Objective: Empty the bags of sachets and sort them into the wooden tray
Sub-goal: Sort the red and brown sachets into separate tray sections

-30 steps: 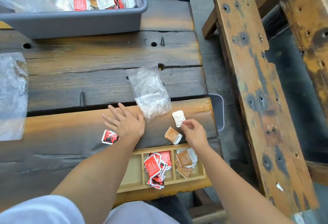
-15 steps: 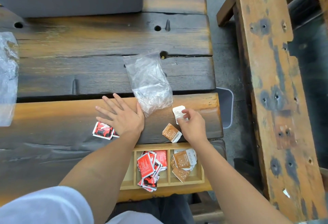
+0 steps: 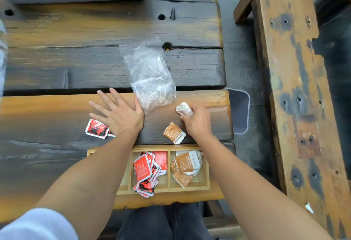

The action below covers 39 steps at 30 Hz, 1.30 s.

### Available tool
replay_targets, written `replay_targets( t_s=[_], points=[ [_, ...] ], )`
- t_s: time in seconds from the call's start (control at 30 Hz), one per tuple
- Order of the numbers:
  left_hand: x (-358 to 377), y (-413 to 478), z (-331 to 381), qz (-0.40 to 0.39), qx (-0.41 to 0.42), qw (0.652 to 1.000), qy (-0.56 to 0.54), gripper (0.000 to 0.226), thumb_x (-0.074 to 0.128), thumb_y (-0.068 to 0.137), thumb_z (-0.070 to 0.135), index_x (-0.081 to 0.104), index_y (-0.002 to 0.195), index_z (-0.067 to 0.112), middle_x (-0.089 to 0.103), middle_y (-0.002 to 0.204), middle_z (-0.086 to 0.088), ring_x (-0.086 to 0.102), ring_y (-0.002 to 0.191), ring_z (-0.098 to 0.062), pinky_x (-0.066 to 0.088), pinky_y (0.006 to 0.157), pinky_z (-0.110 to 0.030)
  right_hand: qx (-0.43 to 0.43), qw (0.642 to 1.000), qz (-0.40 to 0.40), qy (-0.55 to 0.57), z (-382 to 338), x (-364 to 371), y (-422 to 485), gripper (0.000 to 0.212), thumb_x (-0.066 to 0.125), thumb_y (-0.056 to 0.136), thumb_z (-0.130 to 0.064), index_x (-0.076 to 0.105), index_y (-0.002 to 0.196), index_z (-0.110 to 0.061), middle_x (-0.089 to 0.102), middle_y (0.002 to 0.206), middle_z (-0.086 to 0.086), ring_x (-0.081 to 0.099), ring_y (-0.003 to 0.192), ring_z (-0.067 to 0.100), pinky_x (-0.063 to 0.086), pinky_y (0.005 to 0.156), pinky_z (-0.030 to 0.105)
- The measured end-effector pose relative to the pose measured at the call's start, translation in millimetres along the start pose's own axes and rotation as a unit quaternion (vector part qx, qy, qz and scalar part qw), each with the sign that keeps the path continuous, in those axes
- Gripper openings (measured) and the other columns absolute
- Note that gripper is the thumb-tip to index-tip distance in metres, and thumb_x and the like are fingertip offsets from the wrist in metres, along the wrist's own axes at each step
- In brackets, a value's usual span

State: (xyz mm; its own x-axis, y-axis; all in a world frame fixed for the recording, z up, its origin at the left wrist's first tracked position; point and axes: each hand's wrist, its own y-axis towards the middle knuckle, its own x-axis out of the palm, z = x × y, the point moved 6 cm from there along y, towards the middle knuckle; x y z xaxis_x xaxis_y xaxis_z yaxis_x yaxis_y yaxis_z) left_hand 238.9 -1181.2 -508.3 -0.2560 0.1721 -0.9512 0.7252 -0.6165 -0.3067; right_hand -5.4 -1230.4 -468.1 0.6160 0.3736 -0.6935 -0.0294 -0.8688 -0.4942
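Left hand (image 3: 121, 114) lying flat, fingers spread, on table (image 3: 57, 68) — right hand (image 3: 197, 123) pinching white sachet (image 3: 184, 109); brown sachet (image 3: 174, 133) sitting at its 8 o'clock.

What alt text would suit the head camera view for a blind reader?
A right hand pinches a white sachet near a wooden tray holding red sachets and brown sachets; the left hand lies flat beside a clear plastic bag.

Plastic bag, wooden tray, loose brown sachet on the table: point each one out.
Bag (image 3: 150, 76): head view, middle of its clear film.
Tray (image 3: 155, 147): head view, far rim.
Brown sachet (image 3: 174, 133): head view, centre of its face.
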Motion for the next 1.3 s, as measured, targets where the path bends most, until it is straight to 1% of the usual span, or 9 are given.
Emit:
replay_targets(
  t_s=[0.1,0.27,0.4,0.5,0.63,0.77,0.9,1.07,1.3],
  points=[
    [2,1,2,-0.002,0.011,1.0,0.001,0.085,0.019,0.09,0.065,0.012,0.159,0.016,0.0,0.165,-0.019,-0.003,0.146,-0.056,0.004,0.113,-0.073,-0.013,0.999,-0.006,0.037,2,-10,-9,0.023,0.068,0.088,-0.014,0.071,0.11,-0.019,0.064,0.095,-0.006,0.056,0.093,0.016,0.035,0.075,0.023],
    [3,0,1,-0.008,0.015,1.0,-0.012,0.086,0.018,0.089,0.066,0.012,0.159,0.016,-0.001,0.165,-0.02,-0.004,0.146,-0.056,0.002,0.112,-0.074,-0.051,0.994,0.035,0.093,-2,-26,-39,0.02,0.068,0.086,-0.015,0.076,0.105,-0.017,0.074,0.092,-0.002,0.059,0.085,0.011,0.033,0.064,0.018],
    [0,-1,2,-0.017,0.014,0.999,-0.025,0.087,0.017,0.089,0.067,0.013,0.158,0.014,0.0,0.165,-0.021,-0.004,0.145,-0.057,0.002,0.111,-0.075,-0.021,0.982,0.058,0.178,0,-30,-75,0.013,0.066,0.088,-0.018,0.073,0.098,-0.023,0.073,0.085,0.0,0.063,0.075,0.016,0.052,0.07,0.03],
    [0,-2,1,-0.014,0.018,0.999,-0.027,0.087,0.017,0.089,0.066,0.014,0.158,0.014,0.001,0.165,-0.022,-0.004,0.145,-0.058,0.001,0.111,-0.075,-0.013,0.976,0.039,0.213,6,-26,-105,0.014,0.058,0.092,-0.019,0.071,0.095,-0.023,0.072,0.087,0.005,0.062,0.075,0.017,0.054,0.073,0.042],
    [0,-2,1,-0.012,0.021,0.999,-0.032,0.087,0.017,0.089,0.066,0.014,0.158,0.013,0.001,0.165,-0.022,-0.003,0.145,-0.058,0.001,0.111,-0.075,-0.006,0.976,0.058,0.212,29,-23,-139,0.017,0.066,0.092,-0.025,0.078,0.103,-0.028,0.069,0.097,-0.004,0.062,0.088,0.007,0.052,0.08,0.025],
    [1,-2,0,-0.011,0.018,0.999,-0.03,0.087,0.016,0.089,0.066,0.015,0.158,0.013,0.001,0.165,-0.022,-0.002,0.145,-0.058,0.002,0.111,-0.075,-0.034,0.971,0.104,0.212,46,-17,-158,0.022,0.072,0.087,-0.008,0.081,0.096,-0.025,0.068,0.097,-0.005,0.065,0.092,0.009,0.05,0.075,0.012],
    [1,-2,1,-0.008,0.021,0.999,-0.031,0.087,0.017,0.089,0.065,0.016,0.158,0.013,0.002,0.164,-0.023,-0.002,0.145,-0.058,0.003,0.111,-0.076,-0.068,0.979,0.116,0.154,51,-11,-163,0.028,0.074,0.083,-0.004,0.082,0.083,-0.031,0.063,0.104,-0.013,0.059,0.106,0.014,0.051,0.086,0.02],
    [1,-1,0,-0.001,0.021,0.999,-0.027,0.086,0.018,0.089,0.064,0.016,0.158,0.013,0.002,0.164,-0.023,-0.002,0.145,-0.059,0.002,0.111,-0.076,-0.109,0.986,0.1,0.082,49,-10,-162,0.036,0.066,0.082,0.007,0.083,0.078,-0.026,0.065,0.11,-0.006,0.051,0.107,0.013,0.033,0.085,0.0],
    [1,-1,0,0.001,0.023,0.999,-0.026,0.086,0.018,0.089,0.064,0.016,0.158,0.012,0.002,0.164,-0.024,-0.002,0.144,-0.059,0.002,0.11,-0.076,-0.1,0.987,0.106,0.07,51,-13,-154,0.047,0.051,0.081,0.014,0.081,0.076,-0.021,0.067,0.101,-0.007,0.053,0.103,0.015,0.035,0.087,0.006]
  ],
)
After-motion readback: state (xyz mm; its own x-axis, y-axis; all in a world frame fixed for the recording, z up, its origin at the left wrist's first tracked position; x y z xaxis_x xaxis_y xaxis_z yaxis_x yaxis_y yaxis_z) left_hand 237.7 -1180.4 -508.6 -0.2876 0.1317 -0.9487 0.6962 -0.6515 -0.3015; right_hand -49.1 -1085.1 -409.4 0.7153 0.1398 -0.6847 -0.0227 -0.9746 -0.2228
